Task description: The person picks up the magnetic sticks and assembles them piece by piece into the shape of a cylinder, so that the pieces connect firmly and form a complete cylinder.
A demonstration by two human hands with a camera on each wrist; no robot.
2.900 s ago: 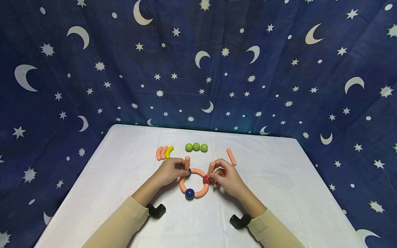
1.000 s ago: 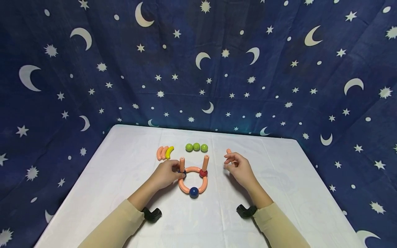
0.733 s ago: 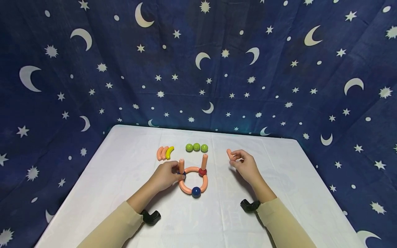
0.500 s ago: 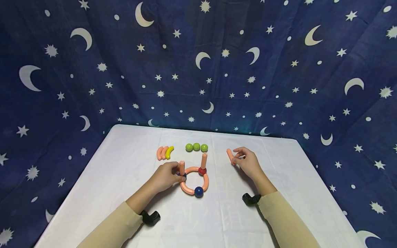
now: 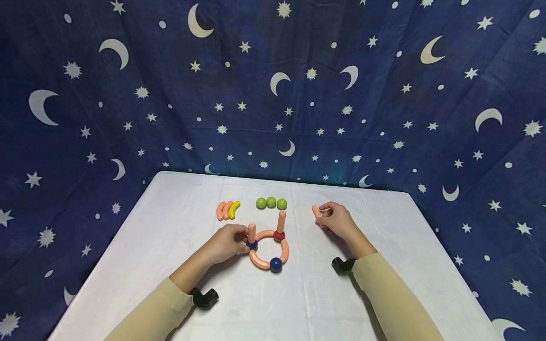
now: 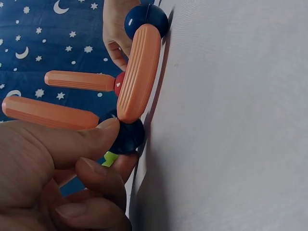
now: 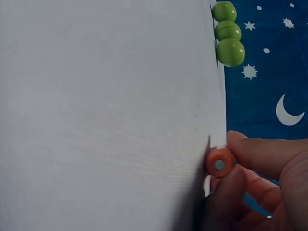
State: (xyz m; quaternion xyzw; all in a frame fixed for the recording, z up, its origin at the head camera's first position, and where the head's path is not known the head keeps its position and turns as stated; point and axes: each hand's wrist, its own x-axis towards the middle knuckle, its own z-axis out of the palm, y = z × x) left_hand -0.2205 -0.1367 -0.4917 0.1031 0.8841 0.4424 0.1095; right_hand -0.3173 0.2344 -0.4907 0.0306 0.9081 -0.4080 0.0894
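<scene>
Head view: left hand [image 5: 223, 244] pinching the dark blue ball [image 5: 251, 245] at 9 o'clock of the ribbed orange plastic ring [image 5: 268, 247]; right hand [image 5: 337, 221] at 2 o'clock, grip clenched round a loose straight orange stick [image 5: 316, 213] on the white tabletop [image 5: 170, 227].

Left wrist: thumb and fingers [image 6: 91, 142] gripping that ball [image 6: 127, 137].

Right wrist: fingertips [image 7: 250, 154] around the stick's end [image 7: 220, 163]; three green balls [image 7: 227, 31] at 12 o'clock.

No readable text, labels, brands or numbers on any visible surface

2 beige long sleeves [image 5: 384, 293], black wrist mounts [image 5: 204, 297]
</scene>
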